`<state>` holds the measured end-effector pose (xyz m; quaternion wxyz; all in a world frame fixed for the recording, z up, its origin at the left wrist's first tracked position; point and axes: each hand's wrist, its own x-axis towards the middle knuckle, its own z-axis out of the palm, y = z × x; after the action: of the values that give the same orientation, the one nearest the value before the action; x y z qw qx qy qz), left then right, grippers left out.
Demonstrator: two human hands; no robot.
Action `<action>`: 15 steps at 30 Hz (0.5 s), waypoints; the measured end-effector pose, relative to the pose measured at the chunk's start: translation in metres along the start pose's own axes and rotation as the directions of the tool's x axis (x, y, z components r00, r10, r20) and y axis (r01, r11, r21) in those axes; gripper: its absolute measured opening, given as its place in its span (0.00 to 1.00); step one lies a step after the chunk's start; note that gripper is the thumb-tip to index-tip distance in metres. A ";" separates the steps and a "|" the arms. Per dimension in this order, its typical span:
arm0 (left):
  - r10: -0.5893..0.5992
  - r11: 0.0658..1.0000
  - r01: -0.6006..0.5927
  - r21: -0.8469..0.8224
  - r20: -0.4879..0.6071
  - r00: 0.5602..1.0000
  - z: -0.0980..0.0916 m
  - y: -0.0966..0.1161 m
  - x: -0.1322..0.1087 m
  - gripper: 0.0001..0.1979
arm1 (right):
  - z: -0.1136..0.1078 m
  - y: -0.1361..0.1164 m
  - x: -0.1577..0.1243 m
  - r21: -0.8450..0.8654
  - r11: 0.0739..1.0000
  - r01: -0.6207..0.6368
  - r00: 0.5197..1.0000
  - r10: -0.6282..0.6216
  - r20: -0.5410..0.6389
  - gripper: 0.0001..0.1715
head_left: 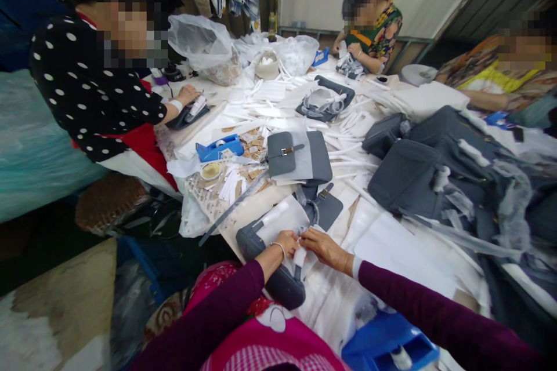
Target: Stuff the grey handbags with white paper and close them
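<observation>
A grey handbag lies on its side at the near edge of the table, partly covered with white wrapping paper. My left hand is closed in a pinch on a white paper strip wound round the bag's strap. My right hand meets it from the right, fingers pinched on the same white strip. Both sleeves are dark purple.
A finished grey handbag lies farther back beside a blue tape dispenser and scattered paper tags. A pile of grey bags fills the right side. Three other people work round the table. A blue tray sits near my right elbow.
</observation>
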<state>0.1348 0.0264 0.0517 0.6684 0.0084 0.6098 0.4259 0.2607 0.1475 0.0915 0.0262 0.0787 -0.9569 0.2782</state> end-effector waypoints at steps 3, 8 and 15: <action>-0.010 1.000 0.010 -0.003 0.009 1.000 0.000 0.004 -0.006 0.15 | 0.002 0.002 -0.002 0.008 1.000 -0.002 0.999 0.002 -0.034 0.14; -0.029 0.999 0.031 -0.035 0.073 0.997 0.000 0.011 -0.014 0.18 | 0.004 0.003 -0.005 0.011 1.000 -0.020 0.994 0.021 -0.108 0.16; -0.003 0.999 0.004 -0.036 0.026 1.000 0.002 0.013 -0.017 0.16 | 0.005 -0.002 -0.005 0.010 0.996 -0.092 0.985 0.092 -0.147 0.14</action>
<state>0.1308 0.0259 0.0728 0.6771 0.0012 0.5932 0.4355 0.2654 0.1444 0.0879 0.0839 0.0137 -0.9546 0.2855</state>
